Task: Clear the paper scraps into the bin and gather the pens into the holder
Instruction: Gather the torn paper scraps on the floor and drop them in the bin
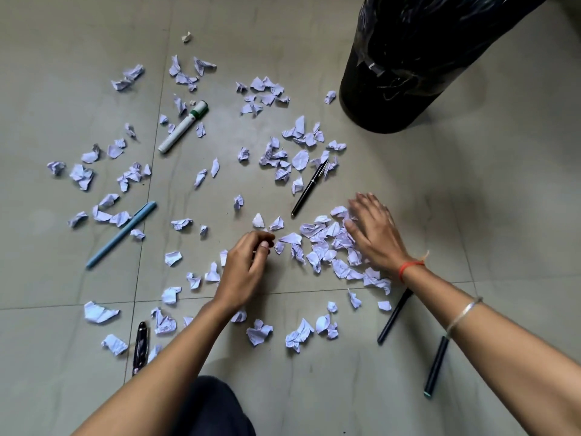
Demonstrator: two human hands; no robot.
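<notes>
A person's right hand (374, 234), fingers spread, rakes crumpled white paper scraps (323, 243) on the grey tiled floor (471, 190) near the tall black-lined bin (405, 67); the left hand (245, 265) pinches (apparently one scrap). Next, likely: scoop and lift binward.

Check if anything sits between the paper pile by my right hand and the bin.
Mostly open floor. The black pen and loose scraps lie left of the straight line from the pile under the right hand to the bin.

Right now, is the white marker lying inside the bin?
No, the white marker lies on the floor among paper scraps, left of the bin.
</notes>
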